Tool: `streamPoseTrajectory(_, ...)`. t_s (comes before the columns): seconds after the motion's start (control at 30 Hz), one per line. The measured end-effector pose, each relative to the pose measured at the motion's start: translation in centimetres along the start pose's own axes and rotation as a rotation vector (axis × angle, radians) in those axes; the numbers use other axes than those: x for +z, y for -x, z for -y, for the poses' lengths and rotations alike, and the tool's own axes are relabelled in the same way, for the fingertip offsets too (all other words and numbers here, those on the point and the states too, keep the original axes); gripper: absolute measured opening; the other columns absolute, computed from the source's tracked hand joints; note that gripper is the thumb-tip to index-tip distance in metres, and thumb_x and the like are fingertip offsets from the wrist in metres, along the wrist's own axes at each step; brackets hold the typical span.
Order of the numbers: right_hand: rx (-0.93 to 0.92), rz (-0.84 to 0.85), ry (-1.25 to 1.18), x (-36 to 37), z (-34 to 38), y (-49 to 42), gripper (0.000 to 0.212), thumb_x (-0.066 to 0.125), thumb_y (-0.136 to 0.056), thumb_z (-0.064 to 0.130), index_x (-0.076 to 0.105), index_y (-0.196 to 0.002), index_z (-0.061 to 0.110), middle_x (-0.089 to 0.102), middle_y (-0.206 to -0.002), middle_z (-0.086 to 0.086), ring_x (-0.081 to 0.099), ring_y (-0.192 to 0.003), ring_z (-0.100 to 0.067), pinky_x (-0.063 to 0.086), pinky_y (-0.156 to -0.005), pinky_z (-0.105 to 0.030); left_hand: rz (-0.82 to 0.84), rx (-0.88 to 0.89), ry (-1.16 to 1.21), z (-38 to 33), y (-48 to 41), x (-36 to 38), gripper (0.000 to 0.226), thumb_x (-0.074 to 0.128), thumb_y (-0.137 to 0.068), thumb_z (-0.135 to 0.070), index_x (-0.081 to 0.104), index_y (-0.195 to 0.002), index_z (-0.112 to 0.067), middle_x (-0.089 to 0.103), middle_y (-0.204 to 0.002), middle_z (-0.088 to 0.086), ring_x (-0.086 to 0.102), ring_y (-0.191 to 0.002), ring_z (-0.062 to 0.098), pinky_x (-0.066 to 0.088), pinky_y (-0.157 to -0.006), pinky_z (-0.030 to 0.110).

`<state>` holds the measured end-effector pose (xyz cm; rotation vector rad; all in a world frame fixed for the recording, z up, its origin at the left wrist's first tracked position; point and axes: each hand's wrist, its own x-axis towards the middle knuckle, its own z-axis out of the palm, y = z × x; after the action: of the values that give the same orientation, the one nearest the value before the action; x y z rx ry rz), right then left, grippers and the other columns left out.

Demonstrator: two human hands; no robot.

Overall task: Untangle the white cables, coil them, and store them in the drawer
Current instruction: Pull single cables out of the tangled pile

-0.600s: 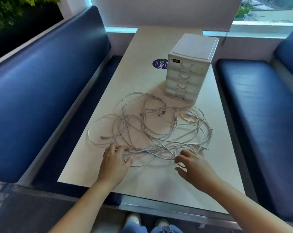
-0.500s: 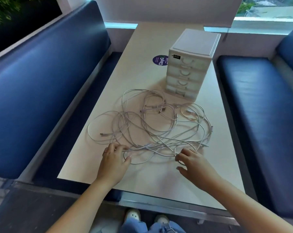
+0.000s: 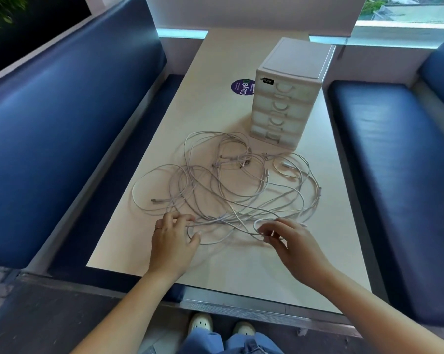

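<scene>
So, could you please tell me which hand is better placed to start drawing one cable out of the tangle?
The right hand, probably: its fingertips pinch a loop at the near edge of the white cables. The left hand lies spread over strands, suited to pinning them down.

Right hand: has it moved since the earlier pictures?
Yes, a little. Judged against the drawer unit, the right hand has shifted leftward, toward the left hand, and now pinches a loop of white cable.
</scene>
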<state>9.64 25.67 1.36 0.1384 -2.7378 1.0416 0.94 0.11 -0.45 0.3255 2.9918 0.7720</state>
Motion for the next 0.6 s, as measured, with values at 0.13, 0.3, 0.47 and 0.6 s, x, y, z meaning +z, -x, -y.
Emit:
streamPoseTrajectory(0.13,-0.009,-0.067,-0.072,-0.2,1.3,-0.7,0.01,0.065,-0.084,0.019,0.068,-0.092,0.024,0.063,-0.085,0.018,0.057,-0.08,-0.003,0.047,-0.074,-0.022,0.022,0.14,0.157,-2.2,-0.3,-0.9,0.033,0.072,-0.085,-0.031,0.064,-0.117,-0.025,0.055,-0.108,-0.006,0.048,-0.099,0.014,0.04,-0.088,0.028)
streamPoseTrajectory(0.3,-0.03,-0.095,-0.136,-0.8,2.5,-2.1,0.01,0.066,-0.081,0.025,0.07,-0.09,0.026,0.065,-0.082,0.016,0.059,-0.083,-0.003,0.048,-0.077,-0.022,0.267,0.328,0.32,-5.7,-0.7,-0.5,0.036,0.073,-0.083,-0.039,0.065,-0.118,-0.036,0.064,-0.106,-0.019,0.055,-0.094,-0.002,0.042,-0.086,0.015)
streamPoseTrajectory(0.47,-0.063,-0.187,-0.097,-1.4,2.9,-3.2,0.03,0.059,-0.084,0.041,0.066,-0.105,0.021,0.059,-0.099,0.023,0.054,-0.099,-0.005,0.04,-0.09,-0.015,0.152,0.283,0.426,-7.1,-1.3,0.6,0.013,0.072,-0.087,-0.027,0.077,-0.096,-0.018,0.072,-0.086,-0.008,0.063,-0.081,0.005,0.046,-0.077,0.017)
streamPoseTrajectory(0.6,0.008,-0.314,-0.009,-1.0,1.1,-2.2,0.034,0.07,-0.083,0.03,0.052,-0.111,0.018,0.044,-0.112,0.01,0.044,-0.105,-0.011,0.035,-0.095,-0.019,0.137,0.048,0.64,-7.4,-2.0,0.1,0.006,0.072,-0.087,-0.015,0.077,-0.086,-0.018,0.074,-0.074,-0.003,0.071,-0.074,0.009,0.053,-0.076,0.023)
